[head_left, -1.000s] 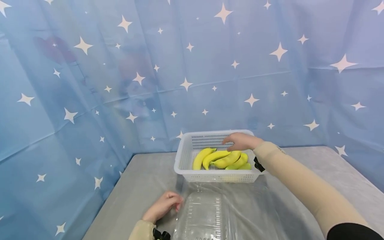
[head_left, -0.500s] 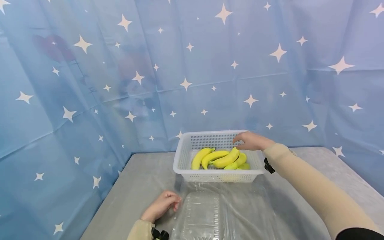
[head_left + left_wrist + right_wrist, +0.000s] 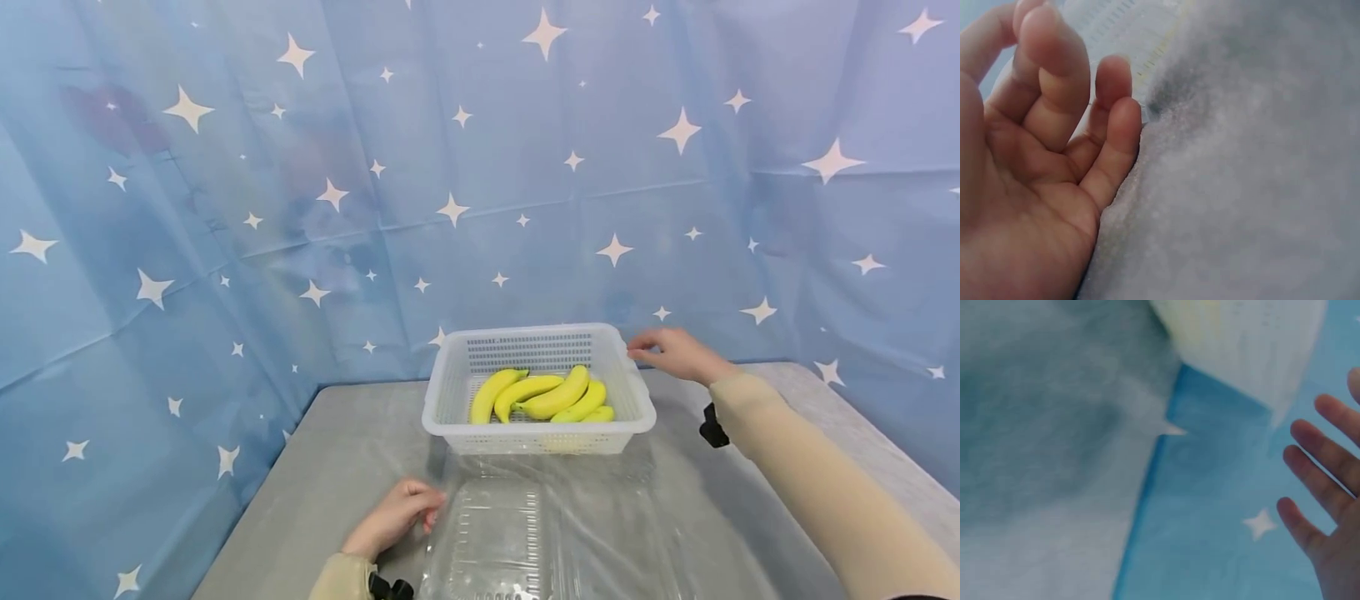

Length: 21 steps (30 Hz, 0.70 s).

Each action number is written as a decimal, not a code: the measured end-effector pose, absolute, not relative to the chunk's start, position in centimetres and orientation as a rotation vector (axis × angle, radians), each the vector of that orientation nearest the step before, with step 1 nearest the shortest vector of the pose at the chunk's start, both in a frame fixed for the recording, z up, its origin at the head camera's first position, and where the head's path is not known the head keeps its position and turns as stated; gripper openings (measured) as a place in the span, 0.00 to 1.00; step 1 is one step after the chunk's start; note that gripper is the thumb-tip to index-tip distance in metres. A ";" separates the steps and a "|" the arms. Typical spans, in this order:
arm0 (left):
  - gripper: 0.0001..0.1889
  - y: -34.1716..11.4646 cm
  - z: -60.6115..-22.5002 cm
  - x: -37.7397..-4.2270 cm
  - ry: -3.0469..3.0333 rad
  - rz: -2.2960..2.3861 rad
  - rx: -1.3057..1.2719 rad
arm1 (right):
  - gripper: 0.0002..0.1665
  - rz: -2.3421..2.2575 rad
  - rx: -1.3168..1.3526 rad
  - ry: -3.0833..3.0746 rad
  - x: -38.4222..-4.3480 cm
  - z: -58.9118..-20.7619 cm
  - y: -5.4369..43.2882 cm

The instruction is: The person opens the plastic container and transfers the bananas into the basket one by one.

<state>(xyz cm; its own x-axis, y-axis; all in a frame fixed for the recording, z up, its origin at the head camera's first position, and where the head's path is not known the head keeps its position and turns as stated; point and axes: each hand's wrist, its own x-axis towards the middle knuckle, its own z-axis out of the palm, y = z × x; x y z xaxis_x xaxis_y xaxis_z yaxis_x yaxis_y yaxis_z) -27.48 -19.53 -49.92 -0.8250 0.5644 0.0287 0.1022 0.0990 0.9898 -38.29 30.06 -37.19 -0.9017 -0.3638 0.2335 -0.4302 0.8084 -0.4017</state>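
A white plastic basket stands at the back of the table, with several yellow bananas lying in it. My right hand is at the basket's right end, its fingertips right by the rim. In the right wrist view its fingers are spread and hold nothing. A clear plastic clamshell container lies in front of the basket. Just left of it, my left hand rests on the table, fingers loosely bent. The left wrist view shows the palm with nothing in it.
Grey cloth covers the table. A blue curtain with white stars hangs behind it and along the left side. The clear container's other half spreads to the right, faint against the cloth.
My right hand has moved from above the bananas to the right, out past the basket's rim. The left hand stays beside the clear container. The head view has shifted slightly.
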 end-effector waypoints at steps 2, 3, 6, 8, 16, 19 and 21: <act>0.24 -19.8 -49.9 -27.3 2.012 1.779 0.657 | 0.18 0.686 0.620 -2.846 -38.1 -38.1 30.7; 0.24 -19.9 -49.9 -27.3 2.003 1.782 0.663 | 0.17 0.686 0.618 -2.846 -38.0 -38.6 31.0; 0.24 -20.1 -49.8 -27.2 1.974 1.784 0.688 | 0.18 0.699 0.601 -2.859 -37.6 -40.1 31.9; 0.23 -20.1 -49.7 -27.3 1.970 1.771 0.701 | 0.20 0.718 0.578 -2.873 -37.3 -40.9 32.4; 0.24 -20.5 -48.9 -27.8 1.962 1.757 0.763 | 0.20 0.720 0.561 -2.869 -37.0 -43.3 33.5; 0.24 -20.9 -48.5 -28.0 1.914 1.764 0.808 | 0.17 0.692 0.591 -2.852 -36.9 -43.6 33.7; 0.23 -21.3 -48.0 -28.2 1.894 1.766 0.827 | 0.17 0.684 0.606 -2.850 -36.8 -43.6 33.9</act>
<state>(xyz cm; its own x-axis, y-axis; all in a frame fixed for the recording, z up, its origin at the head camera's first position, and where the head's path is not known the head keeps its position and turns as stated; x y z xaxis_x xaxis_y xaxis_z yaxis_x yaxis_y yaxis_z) -28.24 -21.31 -48.00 -0.7350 0.6718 0.0922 0.1389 0.0160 0.9902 -36.83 33.87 -43.62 -0.9074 -0.3496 0.2335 -0.4174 0.8144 -0.4030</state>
